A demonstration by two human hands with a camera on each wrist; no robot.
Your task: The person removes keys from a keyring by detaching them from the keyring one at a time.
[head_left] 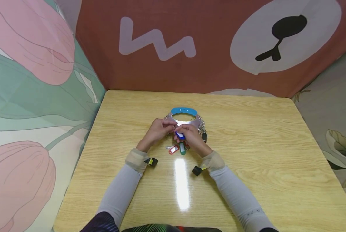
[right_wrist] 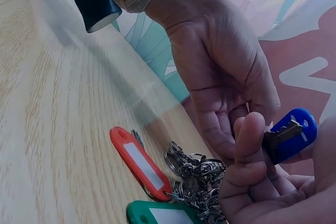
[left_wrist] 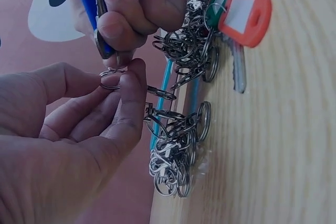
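Over the middle of the table, my left hand (head_left: 159,129) pinches a small metal split ring (left_wrist: 109,80) between thumb and fingertips. My right hand (head_left: 191,137) meets it there and grips a blue key tag (right_wrist: 303,129), with a key (right_wrist: 286,134) lying along the tag. The key's end is at the ring in the left wrist view. Beneath the hands, a red key tag (head_left: 173,149) and a green key tag (head_left: 182,149) hang near a bunch of metal rings and clasps (right_wrist: 197,171). Another key (left_wrist: 239,69) shows beside the red tag.
Just beyond the hands stands a rounded holder with a blue top (head_left: 183,111) and a shiny pinkish front. Metal rings (left_wrist: 173,161) cluster along both its sides, and a black tag (head_left: 204,137) hangs at the right. The wooden table (head_left: 262,154) meets a printed cloth wall behind.
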